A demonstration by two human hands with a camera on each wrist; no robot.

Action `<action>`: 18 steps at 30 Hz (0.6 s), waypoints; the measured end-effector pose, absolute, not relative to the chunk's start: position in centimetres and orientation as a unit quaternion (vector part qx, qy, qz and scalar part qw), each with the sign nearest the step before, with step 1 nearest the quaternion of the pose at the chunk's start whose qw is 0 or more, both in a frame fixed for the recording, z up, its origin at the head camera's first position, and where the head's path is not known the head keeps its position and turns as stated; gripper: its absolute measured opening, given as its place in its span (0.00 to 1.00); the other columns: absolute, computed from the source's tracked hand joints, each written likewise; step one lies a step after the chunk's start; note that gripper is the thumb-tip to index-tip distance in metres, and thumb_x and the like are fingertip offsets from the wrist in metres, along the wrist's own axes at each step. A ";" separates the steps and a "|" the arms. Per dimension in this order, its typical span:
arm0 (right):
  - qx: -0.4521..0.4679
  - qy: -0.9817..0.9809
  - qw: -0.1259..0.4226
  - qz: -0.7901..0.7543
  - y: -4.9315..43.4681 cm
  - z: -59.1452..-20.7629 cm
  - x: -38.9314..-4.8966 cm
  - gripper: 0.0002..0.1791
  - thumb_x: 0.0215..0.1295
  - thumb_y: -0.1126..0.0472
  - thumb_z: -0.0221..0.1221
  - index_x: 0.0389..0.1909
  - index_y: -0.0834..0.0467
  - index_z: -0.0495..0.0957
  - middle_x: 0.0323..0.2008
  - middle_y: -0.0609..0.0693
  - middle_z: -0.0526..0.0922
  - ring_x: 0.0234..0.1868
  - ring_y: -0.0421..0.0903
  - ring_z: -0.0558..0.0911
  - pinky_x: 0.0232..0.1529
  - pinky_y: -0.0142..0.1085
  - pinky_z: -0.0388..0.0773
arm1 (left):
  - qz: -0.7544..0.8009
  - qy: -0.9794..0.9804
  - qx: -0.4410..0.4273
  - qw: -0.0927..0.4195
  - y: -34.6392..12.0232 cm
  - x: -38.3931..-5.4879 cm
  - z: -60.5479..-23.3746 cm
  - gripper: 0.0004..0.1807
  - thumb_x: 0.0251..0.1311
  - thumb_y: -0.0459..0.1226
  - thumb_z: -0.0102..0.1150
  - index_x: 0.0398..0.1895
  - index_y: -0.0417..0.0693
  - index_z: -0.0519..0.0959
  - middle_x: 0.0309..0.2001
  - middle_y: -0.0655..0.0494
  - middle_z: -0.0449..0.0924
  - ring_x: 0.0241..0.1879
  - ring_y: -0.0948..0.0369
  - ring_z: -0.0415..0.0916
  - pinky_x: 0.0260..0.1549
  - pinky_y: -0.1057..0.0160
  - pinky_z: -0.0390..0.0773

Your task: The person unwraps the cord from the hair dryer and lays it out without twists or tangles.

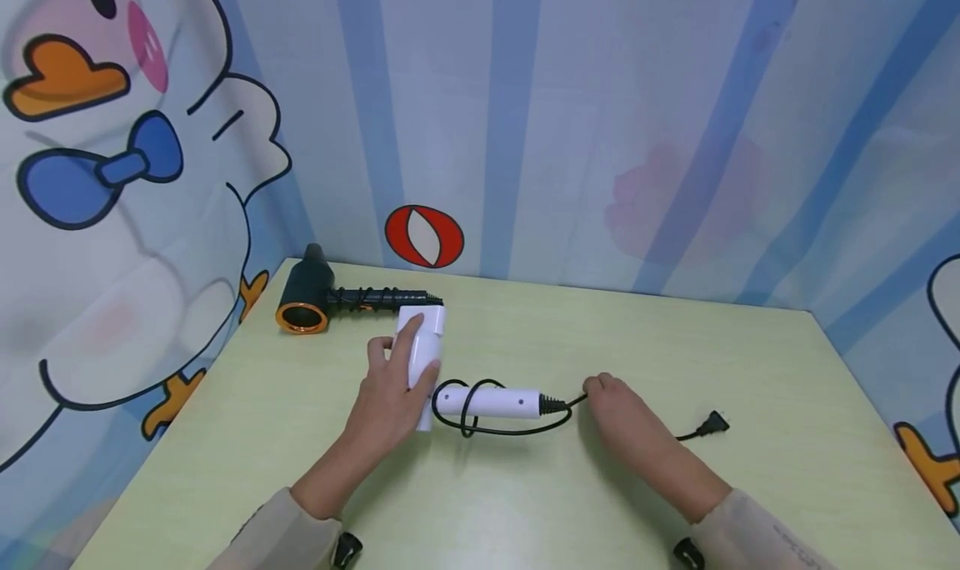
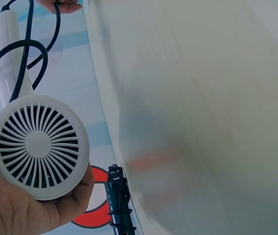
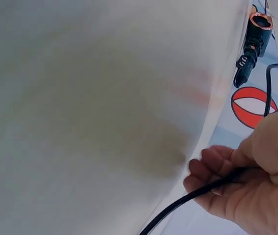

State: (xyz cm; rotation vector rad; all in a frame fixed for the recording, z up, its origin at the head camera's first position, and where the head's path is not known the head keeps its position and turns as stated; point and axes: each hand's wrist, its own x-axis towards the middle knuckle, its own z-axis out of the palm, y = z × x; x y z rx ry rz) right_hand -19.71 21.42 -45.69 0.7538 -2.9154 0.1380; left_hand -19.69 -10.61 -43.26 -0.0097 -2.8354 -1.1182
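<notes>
A white hair dryer (image 1: 493,402) is held above the table by my left hand (image 1: 384,402), which grips it round its head. In the left wrist view its round vented grille (image 2: 38,144) faces the camera, and the handle extends away. A black power cord (image 1: 513,432) loops loosely round that handle. My right hand (image 1: 628,424) holds the cord a short way past the handle's end; the right wrist view shows the cord (image 3: 192,194) running between thumb and fingers. To the right of this hand, the cord ends in a black plug (image 1: 712,424).
A black hair dryer (image 1: 306,291) with an orange rim lies at the table's back left, its cord wound round its handle. The white dryer's head partly overlaps that handle's end in the head view. A patterned curtain (image 1: 570,137) stands behind the pale table (image 1: 750,362).
</notes>
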 end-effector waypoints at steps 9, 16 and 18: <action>0.253 -0.964 0.016 0.080 22.1 -45.7 -20.7 0.06 0.72 0.72 0.51 0.34 0.62 0.69 0.26 0.50 0.68 0.28 0.45 0.68 0.29 0.40 0.69 | -0.367 -0.929 -0.005 0.048 -10.6 -19.6 -43.3 0.38 0.73 0.51 0.53 0.80 0.71 0.49 0.68 0.41 0.54 0.49 0.40 0.77 0.39 0.46 0.85; 0.231 -0.967 0.054 0.089 22.4 -45.8 -21.1 0.14 0.75 0.62 0.51 0.27 0.57 0.62 0.22 0.49 0.62 0.25 0.47 0.63 0.26 0.40 0.60 | -0.362 -0.930 -0.009 0.054 -10.8 -19.6 -43.1 0.37 0.73 0.51 0.53 0.80 0.70 0.49 0.67 0.41 0.55 0.48 0.40 0.77 0.38 0.47 0.85; 0.228 -0.967 0.070 0.083 22.4 -45.8 -21.1 0.15 0.75 0.60 0.52 0.27 0.56 0.61 0.23 0.49 0.61 0.25 0.47 0.61 0.27 0.40 0.58 | -0.361 -0.931 -0.010 0.053 -10.8 -19.6 -43.1 0.37 0.73 0.51 0.53 0.80 0.70 0.49 0.67 0.41 0.54 0.48 0.40 0.77 0.39 0.47 0.85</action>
